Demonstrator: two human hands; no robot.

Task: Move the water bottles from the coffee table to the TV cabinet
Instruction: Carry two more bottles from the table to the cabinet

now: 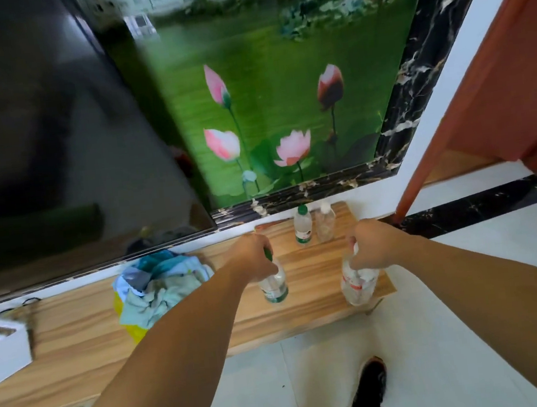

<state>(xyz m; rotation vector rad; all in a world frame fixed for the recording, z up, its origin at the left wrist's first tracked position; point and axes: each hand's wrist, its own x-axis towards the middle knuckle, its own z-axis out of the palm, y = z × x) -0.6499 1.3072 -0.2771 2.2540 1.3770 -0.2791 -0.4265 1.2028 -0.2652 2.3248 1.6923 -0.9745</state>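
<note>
Both hands over the light wooden TV cabinet counter [308, 267], left hand [254, 259] clenched round the green-capped clear bottle [274, 288], right hand [370, 246] gripping the red-labelled one [356, 285] right at the front edge, where a careless release could tip it floorward.

Before us, our green-labelled bottle [274, 288], red-labelled bottle [356, 285], wood-grain cabinet [73, 326], pink-lotus green mural [269, 103], black marble trim [414, 86].

Nothing readable anywhere: green band on the green-label bottle [274, 289], red band on the red-label bottle [356, 285] and green wrap on the far bottle [303, 226] carried print perhaps, but too blurred to make out
</note>
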